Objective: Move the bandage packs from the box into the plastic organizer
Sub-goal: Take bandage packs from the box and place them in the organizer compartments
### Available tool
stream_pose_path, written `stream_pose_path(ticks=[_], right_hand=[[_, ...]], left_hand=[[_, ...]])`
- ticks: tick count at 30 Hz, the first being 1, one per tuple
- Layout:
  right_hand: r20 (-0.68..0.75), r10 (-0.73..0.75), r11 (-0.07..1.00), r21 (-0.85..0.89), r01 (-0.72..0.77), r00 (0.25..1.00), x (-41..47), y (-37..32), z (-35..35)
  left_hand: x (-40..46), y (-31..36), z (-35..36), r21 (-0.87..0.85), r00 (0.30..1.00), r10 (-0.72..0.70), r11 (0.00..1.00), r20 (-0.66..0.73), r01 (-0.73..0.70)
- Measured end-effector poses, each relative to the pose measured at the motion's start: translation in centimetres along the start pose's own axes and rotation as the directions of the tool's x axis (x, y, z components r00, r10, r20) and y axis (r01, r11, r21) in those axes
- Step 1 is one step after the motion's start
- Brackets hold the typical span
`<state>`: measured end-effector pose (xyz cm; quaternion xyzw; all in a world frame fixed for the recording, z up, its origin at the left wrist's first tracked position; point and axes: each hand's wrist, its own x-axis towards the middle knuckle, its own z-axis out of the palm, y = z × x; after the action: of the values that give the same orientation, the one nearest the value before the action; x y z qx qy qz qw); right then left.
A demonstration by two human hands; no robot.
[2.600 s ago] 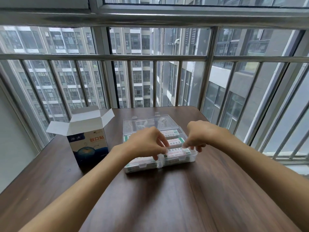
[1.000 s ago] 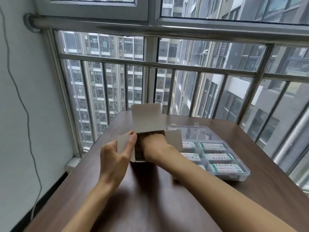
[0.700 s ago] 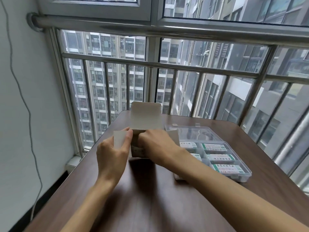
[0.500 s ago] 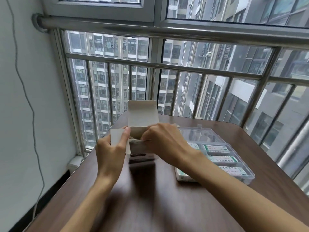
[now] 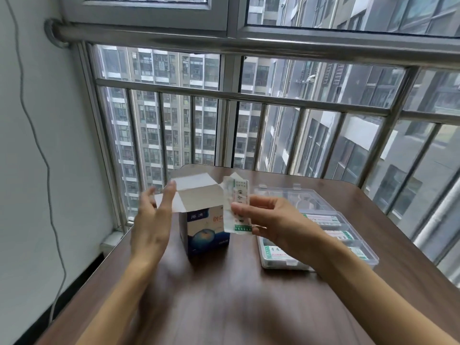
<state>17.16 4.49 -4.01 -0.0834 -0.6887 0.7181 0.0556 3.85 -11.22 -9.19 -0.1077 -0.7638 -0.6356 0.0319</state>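
Note:
A blue and white cardboard box (image 5: pixel 207 231) stands upright on the brown table (image 5: pixel 236 307) with its top flaps open. My right hand (image 5: pixel 271 221) pinches a small stack of white bandage packs (image 5: pixel 237 207) with green ends, held upright just right of the box top. My left hand (image 5: pixel 153 217) hovers beside the box's left flap, fingers straight and spread, holding nothing. The clear plastic organizer (image 5: pixel 368 255) lies open to the right, with several bandage packs (image 5: pixel 323 219) in its compartments; my right forearm covers part of it.
A metal window railing (image 5: pixel 249 98) runs behind the table's far edge. A white wall with a hanging grey cable (image 5: pixel 47 170) is close on the left. The organizer's clear lid (image 5: pixel 281 192) lies flat behind it.
My right hand has pulled bandage packs up out of the box and moved right. My left hand has let go of the box flap and opened.

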Motion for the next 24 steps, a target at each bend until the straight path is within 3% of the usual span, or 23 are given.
stream_pose_path(ticks=[3, 5, 7, 9, 11, 16, 24], right_hand=[[-0.035, 0.002, 0.999, 0.032, -0.001, 0.999, -0.8, 0.8, -1.1], [-0.059, -0.002, 0.999, 0.044, 0.004, 0.998, -1.2, 1.3, -1.7], [-0.091, 0.000, 0.995, 0.101, 0.009, 0.996, -1.7, 1.6, -2.3], [-0.120, -0.002, 0.986, 0.165, 0.022, 0.993, -2.2, 1.7, -2.7], [-0.150, -0.003, 0.976, 0.216, 0.036, 0.989, -2.5, 1.8, -3.2], [-0.261, 0.017, 0.964, 0.261, 0.053, 0.965, -2.9, 2.1, -4.0], [-0.419, -0.028, 0.998, 0.045, 0.052, 0.907, -3.2, 3.3, -4.6]], left_hand=[[-1.0, 1.2, -0.3, 0.041, 0.935, 0.239, 0.971, -0.262, -0.237], [-2.6, 2.9, -0.1, 0.039, 0.863, 0.426, 0.901, -0.272, -0.433], [-4.5, 4.4, 0.9, 0.074, 0.869, 0.492, 0.869, -0.043, -0.488], [-6.3, 5.6, 2.0, 0.263, 0.865, 0.459, 0.826, 0.203, -0.499], [-7.1, 6.3, 3.2, 0.390, 0.846, 0.416, 0.756, 0.335, -0.526], [-6.4, 5.6, 5.7, 0.132, 0.768, 0.178, 0.937, 0.615, -0.323], [-7.0, 4.5, 7.2, -0.114, 0.755, 0.049, 0.993, 0.654, 0.034]])
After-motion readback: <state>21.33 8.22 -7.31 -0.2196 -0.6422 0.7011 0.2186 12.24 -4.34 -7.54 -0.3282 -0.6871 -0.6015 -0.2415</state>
